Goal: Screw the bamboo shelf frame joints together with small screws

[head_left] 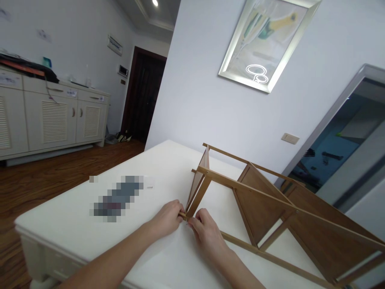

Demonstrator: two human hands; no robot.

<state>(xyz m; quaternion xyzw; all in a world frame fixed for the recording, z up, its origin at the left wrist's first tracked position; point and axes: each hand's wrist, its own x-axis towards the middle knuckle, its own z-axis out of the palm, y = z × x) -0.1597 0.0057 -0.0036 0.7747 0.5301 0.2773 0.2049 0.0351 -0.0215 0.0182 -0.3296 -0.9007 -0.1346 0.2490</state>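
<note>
A brown wooden shelf frame (261,216) with several slanted-looking panels lies on its side on the white table (162,164). My left hand (168,218) is closed round the end of its lower wooden rail, at the near left corner. Just right of that corner, my right hand (207,230) is closed in a pinch. A small thin metal piece (187,222), like a screw or key, shows at its fingertips against the rail. Its exact kind is too small to tell.
A blurred-out dark object (117,198) lies on the table to the left, with a small metal piece (149,187) beyond it. A white cabinet (54,114) stands at the far left. A framed picture (224,66) hangs on the wall behind the table.
</note>
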